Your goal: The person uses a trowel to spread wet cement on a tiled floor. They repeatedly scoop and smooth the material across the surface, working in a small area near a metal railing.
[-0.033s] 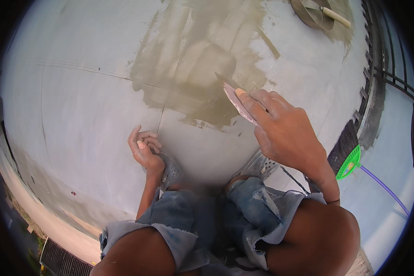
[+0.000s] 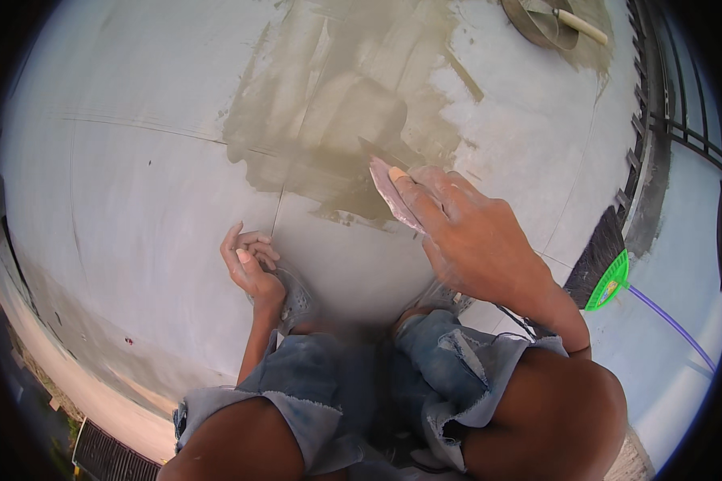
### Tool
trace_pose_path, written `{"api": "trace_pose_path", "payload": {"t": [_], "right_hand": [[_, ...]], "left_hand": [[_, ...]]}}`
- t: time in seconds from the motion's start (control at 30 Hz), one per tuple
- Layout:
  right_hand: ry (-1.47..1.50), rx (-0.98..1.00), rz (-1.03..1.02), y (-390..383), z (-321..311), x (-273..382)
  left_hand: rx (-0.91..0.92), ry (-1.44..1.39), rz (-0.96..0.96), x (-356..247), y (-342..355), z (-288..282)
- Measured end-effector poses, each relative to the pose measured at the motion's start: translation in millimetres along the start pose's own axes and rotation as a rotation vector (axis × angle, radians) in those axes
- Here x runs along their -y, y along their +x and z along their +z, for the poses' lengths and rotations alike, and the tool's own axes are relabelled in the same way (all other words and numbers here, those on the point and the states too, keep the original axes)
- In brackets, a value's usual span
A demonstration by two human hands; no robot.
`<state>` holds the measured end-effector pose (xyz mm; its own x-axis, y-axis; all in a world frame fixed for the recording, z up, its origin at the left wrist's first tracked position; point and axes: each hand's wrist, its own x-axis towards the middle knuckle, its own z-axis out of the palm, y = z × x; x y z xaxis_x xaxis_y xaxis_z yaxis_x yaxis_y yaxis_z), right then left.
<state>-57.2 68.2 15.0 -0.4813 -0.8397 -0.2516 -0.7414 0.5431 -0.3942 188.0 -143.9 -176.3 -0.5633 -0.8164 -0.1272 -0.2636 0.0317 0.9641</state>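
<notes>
My right hand (image 2: 481,232) grips a flat putty scraper with a pinkish-white side (image 2: 393,196) and a thin dark blade (image 2: 377,151). The blade lies at the near part of a wet grey-brown cement smear (image 2: 337,104); from this angle I cannot tell whether it touches. My left hand (image 2: 251,264) is held near my left shoe, its fingers loosely bent and apart, with nothing in them. Under both hands spreads the pale grey floor (image 2: 152,208), crossed by thin joint lines.
A round basin (image 2: 529,28) at the far right has a light-handled tool (image 2: 582,26) resting across it. A broom with black bristles, a green head (image 2: 610,280) and a purple stick lies at the right. Beyond runs a dark metal gate (image 2: 690,136). My shoes (image 2: 295,301) are close by.
My right hand has shifted a little left and slightly nearer with the scraper. My left hand has hardly moved.
</notes>
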Motion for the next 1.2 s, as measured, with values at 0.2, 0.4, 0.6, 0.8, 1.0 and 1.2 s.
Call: {"api": "trace_pose_path", "payload": {"t": [0.2,0.4,0.6,0.8,1.0,1.2], "right_hand": [[-0.032,-0.164,-0.315,-10,113,49],[-0.191,-0.086,-0.227,-22,147,55],[-0.312,-0.102,-0.148,-19,109,36],[-0.255,-0.075,-0.156,-23,114,39],[0.087,0.029,0.048,-14,65,22],[0.106,-0.122,0.100,20,15,-43]], "left_hand": [[0.007,-0.012,-0.018,-1,7,11],[-0.005,-0.014,-0.009,6,7,8],[-0.014,-0.003,-0.014,3,8,9],[0.007,-0.005,-0.017,1,8,9],[0.011,-0.013,0.008,4,8,10],[0.014,0.051,0.028,2,11,3]]}}
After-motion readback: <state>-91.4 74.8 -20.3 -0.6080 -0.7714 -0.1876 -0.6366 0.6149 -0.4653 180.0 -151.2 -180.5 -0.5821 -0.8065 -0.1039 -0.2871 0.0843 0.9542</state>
